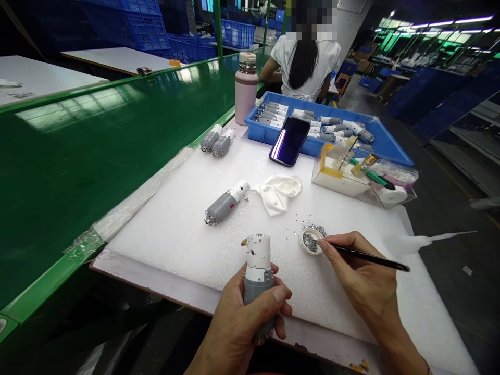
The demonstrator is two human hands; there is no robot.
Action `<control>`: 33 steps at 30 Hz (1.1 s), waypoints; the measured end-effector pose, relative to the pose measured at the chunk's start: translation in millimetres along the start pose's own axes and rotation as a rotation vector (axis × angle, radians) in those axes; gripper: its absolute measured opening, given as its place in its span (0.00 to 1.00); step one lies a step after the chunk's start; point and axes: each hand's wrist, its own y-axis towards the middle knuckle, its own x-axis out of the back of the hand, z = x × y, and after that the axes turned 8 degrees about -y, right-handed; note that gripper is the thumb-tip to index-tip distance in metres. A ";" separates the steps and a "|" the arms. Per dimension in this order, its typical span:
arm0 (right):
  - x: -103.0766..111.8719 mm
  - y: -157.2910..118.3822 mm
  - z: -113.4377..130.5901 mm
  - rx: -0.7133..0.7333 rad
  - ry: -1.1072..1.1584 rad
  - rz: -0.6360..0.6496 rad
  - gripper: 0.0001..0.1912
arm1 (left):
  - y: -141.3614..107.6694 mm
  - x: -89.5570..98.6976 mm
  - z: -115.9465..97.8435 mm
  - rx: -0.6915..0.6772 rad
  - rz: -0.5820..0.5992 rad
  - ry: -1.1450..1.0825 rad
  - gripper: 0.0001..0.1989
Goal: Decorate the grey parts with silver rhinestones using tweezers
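Observation:
My left hand (253, 312) is wrapped round the grey lower part of a white and grey cylindrical model (258, 255), held upright near the front edge of the foam-covered table. Between the thumb and fingers of my right hand (359, 271) is a thin black stick-like tool (371, 257). Its tip is over a small round white dish (312, 240) of tiny silvery pieces, and more of these lie scattered around the rim. Another white and grey model (226, 203) lies on its side on the foam, beside a crumpled white cloth (277, 194).
Behind are a blue tray (390, 151) of several models, a phone (289, 141) leaning on it, a pink bottle (246, 96) and two models (217, 140). A clear box (344, 182) of supplies stands at right. A green conveyor (97, 135) runs left. A person (307, 62) sits beyond.

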 end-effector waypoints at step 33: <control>29.0 -27.4 42.8 0.313 0.322 0.125 0.05 | 4.6 -9.3 -7.2 0.190 0.263 -0.312 0.11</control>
